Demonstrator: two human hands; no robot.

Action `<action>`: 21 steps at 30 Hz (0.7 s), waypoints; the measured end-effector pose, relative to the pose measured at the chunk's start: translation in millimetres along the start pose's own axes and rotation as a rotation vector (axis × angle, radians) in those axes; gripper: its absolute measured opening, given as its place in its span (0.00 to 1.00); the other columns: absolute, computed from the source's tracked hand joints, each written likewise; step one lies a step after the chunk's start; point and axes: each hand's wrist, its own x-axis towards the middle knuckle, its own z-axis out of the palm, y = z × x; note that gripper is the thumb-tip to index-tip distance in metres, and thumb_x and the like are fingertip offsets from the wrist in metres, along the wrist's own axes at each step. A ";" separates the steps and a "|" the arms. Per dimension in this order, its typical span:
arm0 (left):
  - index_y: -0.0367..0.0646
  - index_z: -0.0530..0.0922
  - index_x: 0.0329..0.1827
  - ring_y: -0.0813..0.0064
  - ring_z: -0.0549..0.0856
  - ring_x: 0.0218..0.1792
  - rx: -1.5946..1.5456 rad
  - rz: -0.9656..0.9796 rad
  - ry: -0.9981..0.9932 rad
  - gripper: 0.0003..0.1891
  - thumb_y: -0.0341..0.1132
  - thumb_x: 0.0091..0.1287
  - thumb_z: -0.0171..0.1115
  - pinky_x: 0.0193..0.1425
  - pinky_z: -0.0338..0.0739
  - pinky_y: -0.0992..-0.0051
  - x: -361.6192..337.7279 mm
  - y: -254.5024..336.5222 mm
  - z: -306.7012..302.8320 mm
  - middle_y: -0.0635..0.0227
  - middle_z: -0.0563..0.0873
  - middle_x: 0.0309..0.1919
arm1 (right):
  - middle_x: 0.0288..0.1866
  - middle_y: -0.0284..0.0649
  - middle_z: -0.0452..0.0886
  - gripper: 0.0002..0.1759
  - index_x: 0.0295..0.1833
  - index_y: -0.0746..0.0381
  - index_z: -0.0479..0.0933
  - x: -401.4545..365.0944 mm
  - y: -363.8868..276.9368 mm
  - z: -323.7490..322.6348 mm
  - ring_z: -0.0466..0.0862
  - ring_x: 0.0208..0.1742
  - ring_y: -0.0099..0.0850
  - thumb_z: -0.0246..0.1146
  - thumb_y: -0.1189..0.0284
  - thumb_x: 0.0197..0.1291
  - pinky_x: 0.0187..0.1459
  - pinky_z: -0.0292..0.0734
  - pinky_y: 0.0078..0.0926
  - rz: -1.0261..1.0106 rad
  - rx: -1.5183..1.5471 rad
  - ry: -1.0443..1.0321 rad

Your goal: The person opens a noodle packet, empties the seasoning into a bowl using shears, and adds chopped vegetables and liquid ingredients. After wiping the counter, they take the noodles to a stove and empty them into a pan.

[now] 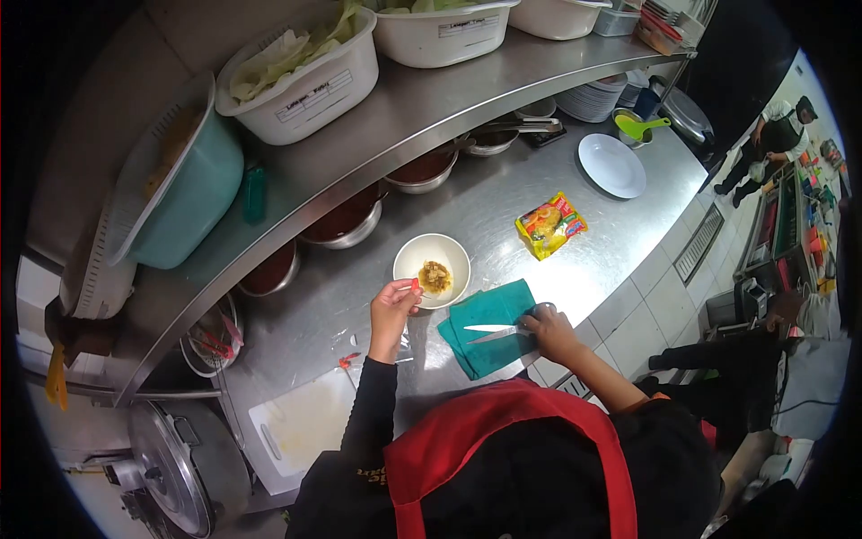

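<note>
My left hand (392,310) is closed in a pinch at the near left rim of a cream bowl (409,260). A small red piece (415,284) shows at its fingertips; its kind I cannot tell. Brown chunky paste (435,278) lies at the bottom of the bowl. My right hand (549,332) grips a pair of scissors (494,332) by the handles, over a folded teal cloth (489,306). The blades stand slightly apart and point left. A yellow instant noodle packet (550,225) lies farther right, beyond the cloth.
Near my left forearm are a white cutting board (303,418) and scraps of see-through plastic (346,341). Metal bowls of red sauce (346,225) stand under a steel shelf (431,103). A white plate (612,166) is at the back right. A person (777,135) stands beyond the table.
</note>
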 end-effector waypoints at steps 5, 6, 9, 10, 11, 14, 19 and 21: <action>0.38 0.75 0.45 0.84 0.80 0.33 -0.011 -0.014 0.003 0.11 0.29 0.60 0.61 0.34 0.72 0.85 9.6 -2.4 -1.2 0.66 0.84 0.35 | 0.37 0.45 0.78 0.15 0.44 0.51 0.75 8.7 7.6 -21.5 0.78 0.41 0.41 0.61 0.70 0.47 0.36 0.72 0.37 -0.057 -0.006 -0.132; 0.37 0.75 0.45 0.84 0.80 0.33 -0.016 -0.018 0.008 0.11 0.29 0.60 0.61 0.35 0.72 0.85 10.5 -2.4 -1.9 0.66 0.84 0.35 | 0.35 0.45 0.79 0.15 0.44 0.50 0.75 10.7 12.4 -24.2 0.80 0.37 0.41 0.61 0.70 0.46 0.35 0.73 0.38 -0.075 0.014 -0.194; 0.38 0.77 0.44 0.86 0.80 0.31 -0.048 0.026 0.021 0.10 0.29 0.60 0.61 0.33 0.72 0.86 11.5 -3.5 -4.2 0.69 0.84 0.31 | 0.34 0.48 0.80 0.13 0.45 0.54 0.73 9.0 18.0 -42.1 0.81 0.35 0.42 0.59 0.71 0.51 0.37 0.74 0.39 0.033 0.214 -0.394; 0.38 0.78 0.44 0.86 0.80 0.31 -0.042 0.019 0.025 0.10 0.29 0.60 0.61 0.33 0.72 0.86 11.8 -4.4 -5.0 0.69 0.83 0.31 | 0.36 0.49 0.80 0.14 0.47 0.54 0.72 8.7 21.8 -50.4 0.81 0.37 0.42 0.58 0.72 0.52 0.39 0.75 0.38 0.072 0.299 -0.467; 0.37 0.78 0.45 0.86 0.80 0.31 -0.037 0.013 0.030 0.10 0.29 0.60 0.61 0.34 0.73 0.86 12.6 -4.5 -6.2 0.69 0.83 0.31 | 0.36 0.46 0.80 0.16 0.50 0.56 0.69 7.8 32.8 -54.5 0.82 0.38 0.38 0.58 0.72 0.54 0.41 0.75 0.34 0.002 0.392 -0.525; 0.37 0.78 0.45 0.86 0.80 0.31 -0.057 -0.004 0.033 0.11 0.28 0.61 0.60 0.34 0.73 0.86 15.5 -5.5 -6.3 0.69 0.83 0.32 | 0.31 0.39 0.78 0.22 0.53 0.56 0.66 10.7 24.1 -73.6 0.79 0.33 0.30 0.63 0.65 0.54 0.36 0.74 0.29 0.161 1.011 -0.613; 0.36 0.77 0.48 0.84 0.80 0.32 -0.217 -0.051 0.004 0.12 0.28 0.61 0.60 0.36 0.75 0.86 19.0 -21.0 4.9 0.68 0.83 0.35 | 0.25 0.34 0.72 0.32 0.52 0.57 0.63 52.6 -41.4 -24.1 0.72 0.26 0.25 0.70 0.54 0.47 0.28 0.66 0.25 0.060 0.922 -0.223; 0.36 0.77 0.49 0.83 0.80 0.32 -0.260 -0.074 0.015 0.13 0.27 0.61 0.60 0.37 0.76 0.85 15.9 -20.2 7.0 0.68 0.83 0.35 | 0.25 0.36 0.73 0.33 0.52 0.57 0.64 66.3 -71.2 -36.5 0.73 0.26 0.27 0.70 0.53 0.45 0.29 0.67 0.26 0.148 0.961 -0.236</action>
